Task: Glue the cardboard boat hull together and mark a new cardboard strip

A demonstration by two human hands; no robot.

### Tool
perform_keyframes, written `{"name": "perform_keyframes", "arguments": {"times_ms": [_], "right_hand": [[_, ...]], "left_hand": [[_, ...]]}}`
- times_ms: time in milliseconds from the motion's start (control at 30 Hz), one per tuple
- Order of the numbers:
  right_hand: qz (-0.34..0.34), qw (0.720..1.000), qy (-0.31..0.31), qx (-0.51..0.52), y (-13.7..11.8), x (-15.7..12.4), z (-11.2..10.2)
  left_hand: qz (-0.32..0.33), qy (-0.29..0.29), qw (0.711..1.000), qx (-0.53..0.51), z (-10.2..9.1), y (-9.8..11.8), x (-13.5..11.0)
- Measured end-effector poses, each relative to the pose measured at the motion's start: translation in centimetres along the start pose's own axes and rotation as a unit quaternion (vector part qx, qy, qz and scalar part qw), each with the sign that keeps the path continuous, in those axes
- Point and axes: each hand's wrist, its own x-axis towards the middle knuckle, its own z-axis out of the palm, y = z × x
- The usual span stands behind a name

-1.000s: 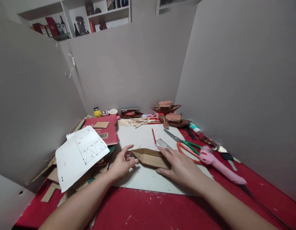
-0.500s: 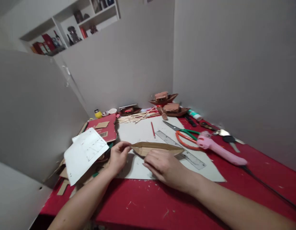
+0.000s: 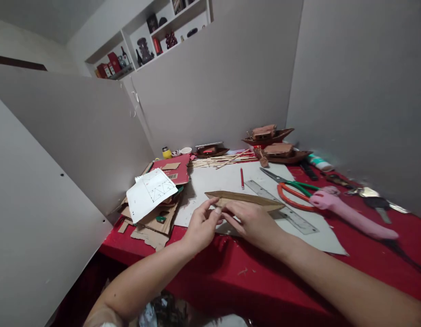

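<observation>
A small cardboard boat hull, brown and pointed at both ends, is held over white paper on the red table. The fingers of my left hand are closed on its near side, close to the left tip. Beside it, my right hand grips the same near edge, its fingertips almost meeting those of the left. My fingers cover part of the hull's near wall. Beyond the hull lie a red pencil and a clear ruler, which the hull's right end partly overlaps.
Scissors with orange and green handles and a pink glue gun lie to the right. Finished model boats and thin wooden sticks are at the back. Cardboard pieces and a drawn sheet are stacked at left.
My left hand has moved from the hull's left tip to its near side, next to my right hand. The camera view has turned left, shifting the scene rightward.
</observation>
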Motion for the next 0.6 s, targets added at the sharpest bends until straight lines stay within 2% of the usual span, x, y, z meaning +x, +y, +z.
{"name": "perform_keyframes", "arguments": {"times_ms": [167, 267, 400, 600], "right_hand": [[0.015, 1.0, 0.004, -0.006, -0.2, -0.5, 0.2], [-0.001, 1.0, 0.012, -0.01, 0.0, -0.8, 0.7], [-0.033, 0.998, -0.016, -0.052, -0.2, -1.1, 1.1], [-0.022, 0.995, -0.036, -0.094, -1.0, -0.9, 1.0]], "left_hand": [[0.02, 0.036, 0.999, -0.017, 0.8, -1.1, -1.4], [0.026, 0.046, 0.998, -0.029, 1.3, -1.4, -2.1], [0.036, 0.05, 0.997, -0.046, 1.8, -1.7, -2.9], [0.006, 0.054, 0.993, -0.105, 2.2, -2.0, -3.3]]}}
